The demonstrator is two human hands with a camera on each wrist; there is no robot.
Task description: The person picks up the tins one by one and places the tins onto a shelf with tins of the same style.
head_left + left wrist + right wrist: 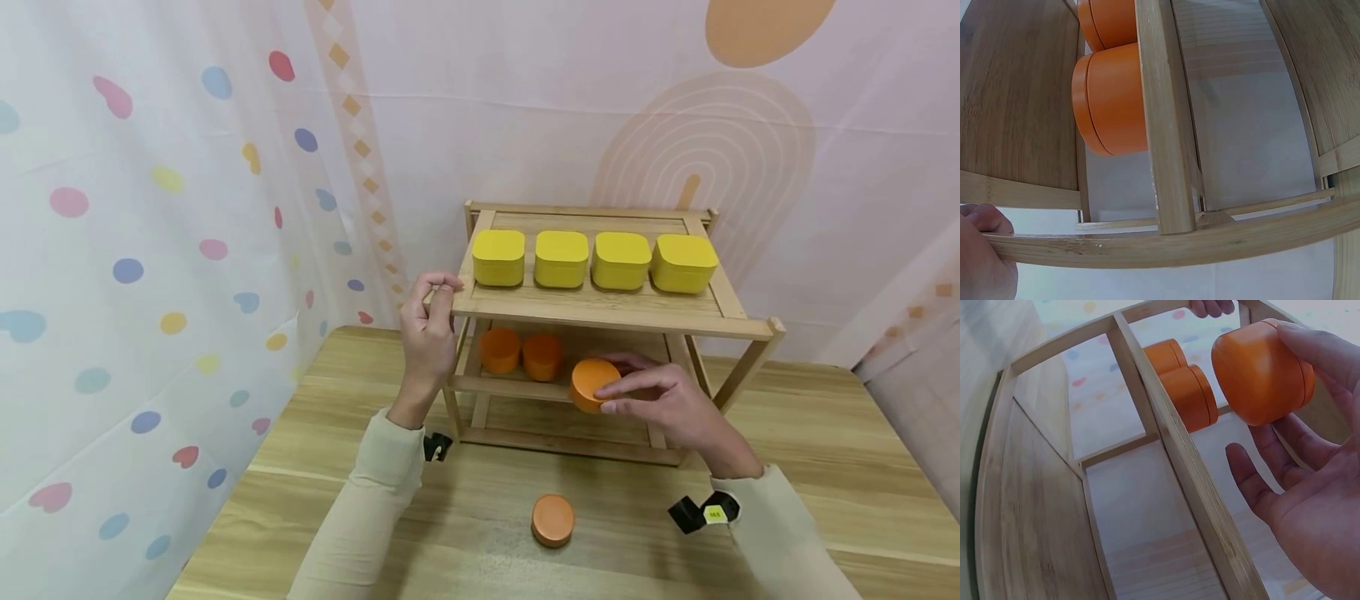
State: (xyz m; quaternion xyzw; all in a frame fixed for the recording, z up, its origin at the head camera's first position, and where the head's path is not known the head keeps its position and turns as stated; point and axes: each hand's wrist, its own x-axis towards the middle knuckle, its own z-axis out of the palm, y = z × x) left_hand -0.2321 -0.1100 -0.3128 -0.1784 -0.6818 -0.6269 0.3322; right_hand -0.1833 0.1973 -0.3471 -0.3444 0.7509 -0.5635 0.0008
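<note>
My right hand (675, 406) pinches an orange lidded round container (590, 385) between thumb and fingers, at the front of the wooden rack's middle shelf. In the right wrist view this container (1254, 372) is held tilted above the shelf's front rail. Two similar orange containers (500, 350) (1116, 100) stand side by side at the left of that shelf. My left hand (429, 329) grips the upper left corner of the wooden rack (592, 310); the left wrist view shows part of the hand (985, 256) at the rail. Another orange container (552, 521) sits on the table before the rack.
Several yellow lidded boxes (561, 258) stand in a row on the rack's top shelf. The rack's lowest tier (558, 417) lies just above the wood-grain table (300, 475). Patterned cloth (510, 100) hangs behind and to the left.
</note>
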